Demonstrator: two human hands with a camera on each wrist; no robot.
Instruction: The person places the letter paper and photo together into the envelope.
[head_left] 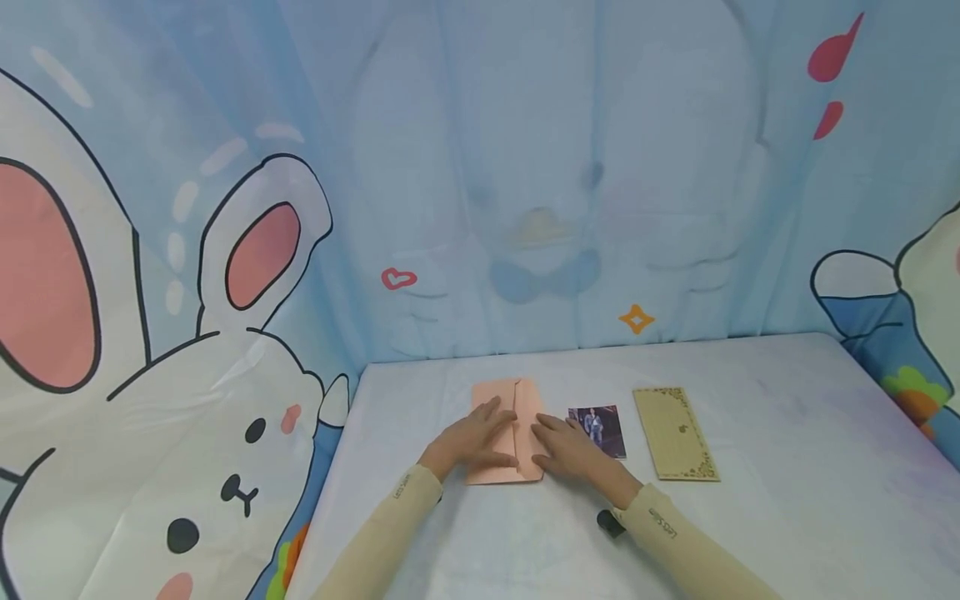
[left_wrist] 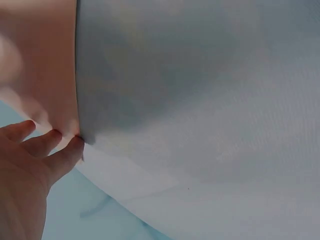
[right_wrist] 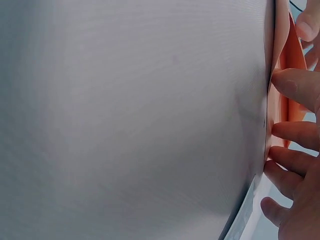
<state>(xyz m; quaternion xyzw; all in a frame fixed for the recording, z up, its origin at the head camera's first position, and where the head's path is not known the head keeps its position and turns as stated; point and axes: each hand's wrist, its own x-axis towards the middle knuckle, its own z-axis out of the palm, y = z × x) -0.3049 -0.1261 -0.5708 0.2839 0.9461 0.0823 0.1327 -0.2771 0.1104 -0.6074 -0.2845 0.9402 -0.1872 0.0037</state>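
Observation:
A pink envelope [head_left: 529, 397] lies flap side up on the white table, a seam running down its middle. My left hand [head_left: 472, 435] rests across its left part, fingers spread toward the seam. At the envelope's right edge, my right hand [head_left: 572, 450] touches the paper with its fingertips. The right wrist view shows an orange fold [right_wrist: 295, 55] standing slightly raised beside the fingers. Close beyond the right hand lies a dark photo [head_left: 609, 427] of people, its lower left corner hidden by that hand.
A gold card [head_left: 675, 437] with an ornamental border lies right of the photo. Near the right sleeve sits a small black object [head_left: 611, 523]. A blue cartoon curtain [head_left: 480, 167] hangs behind the table [head_left: 795, 467].

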